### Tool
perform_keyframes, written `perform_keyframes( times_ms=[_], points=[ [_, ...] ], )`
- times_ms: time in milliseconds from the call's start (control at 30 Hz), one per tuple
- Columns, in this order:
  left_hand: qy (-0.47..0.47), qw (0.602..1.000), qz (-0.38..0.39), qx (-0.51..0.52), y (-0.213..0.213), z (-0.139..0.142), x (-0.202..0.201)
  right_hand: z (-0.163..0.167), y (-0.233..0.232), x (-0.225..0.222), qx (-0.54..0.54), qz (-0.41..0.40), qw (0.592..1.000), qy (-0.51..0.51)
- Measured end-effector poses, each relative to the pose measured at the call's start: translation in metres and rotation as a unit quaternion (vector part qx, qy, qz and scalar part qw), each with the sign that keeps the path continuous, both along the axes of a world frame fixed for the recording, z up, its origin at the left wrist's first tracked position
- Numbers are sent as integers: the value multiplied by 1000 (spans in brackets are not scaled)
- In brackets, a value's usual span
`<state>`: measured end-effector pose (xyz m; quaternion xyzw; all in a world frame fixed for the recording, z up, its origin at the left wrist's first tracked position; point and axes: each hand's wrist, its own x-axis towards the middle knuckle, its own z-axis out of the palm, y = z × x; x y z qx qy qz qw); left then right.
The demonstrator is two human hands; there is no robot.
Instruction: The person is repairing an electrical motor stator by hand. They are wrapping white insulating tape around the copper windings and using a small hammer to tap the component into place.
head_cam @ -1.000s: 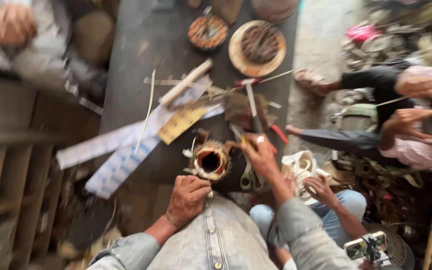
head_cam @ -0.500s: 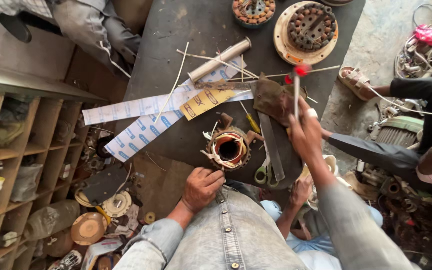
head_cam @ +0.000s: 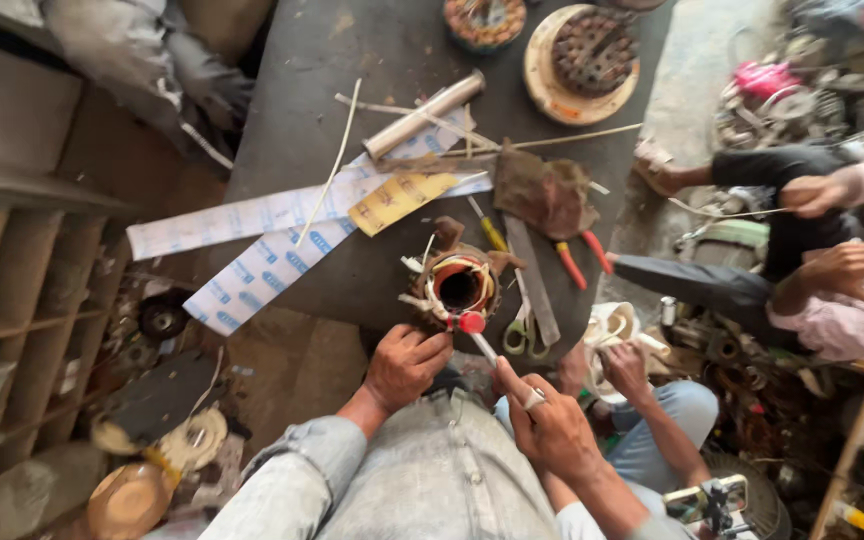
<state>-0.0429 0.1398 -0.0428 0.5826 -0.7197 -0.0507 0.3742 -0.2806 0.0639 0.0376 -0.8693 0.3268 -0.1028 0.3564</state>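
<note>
Landmark: the motor stator (head_cam: pixel 459 287), a round wound coil w/ copper windings, sitting at the near edge of the dark table (head_cam: pixel 302 90). Person's left hand (head_cam: pixel 407 362) is just below the stator, fingers curled, knuckles touching or nearly touching its lower rim; can't tell if it grips anything. Right hand (head_cam: pixel 552 425), lower right of the stator, pinches a thin tool w/ a red knob (head_cam: pixel 471 322), knob end resting at the stator's bottom rim. The 2 hands are apart.

Right of the stator: scissors (head_cam: pixel 520 335), a flat metal bar (head_cam: pixel 534 280), a yellow-handled screwdriver (head_cam: pixel 487 230), red-handled pliers (head_cam: pixel 582 260) under a brown rag (head_cam: pixel 542 190). Left & above: long printed paper strips (head_cam: pixel 272 240), a yellow card (head_cam: pixel 397 200), a paper roll (head_cam: pixel 422 113). Far above the stator: a round rotor plate (head_cam: pixel 582 52).

Other ppl's hands are at lower right (head_cam: pixel 627 365) & far right (head_cam: pixel 842 270).
</note>
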Motion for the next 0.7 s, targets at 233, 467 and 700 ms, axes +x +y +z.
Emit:
perform_keyframes(
  times_ms=[233,467,700],
  points=[
    [-19,1000,-8,-12,-1,-9,4,16,-4,12,-4,-65,998,9],
    [-18,1000,4,7,0,-12,1,36,-47,39,63,-80,992,77],
    [-4,1000,21,23,2,-12,-3,51,-98,41,93,69,993,-30]
  ],
)
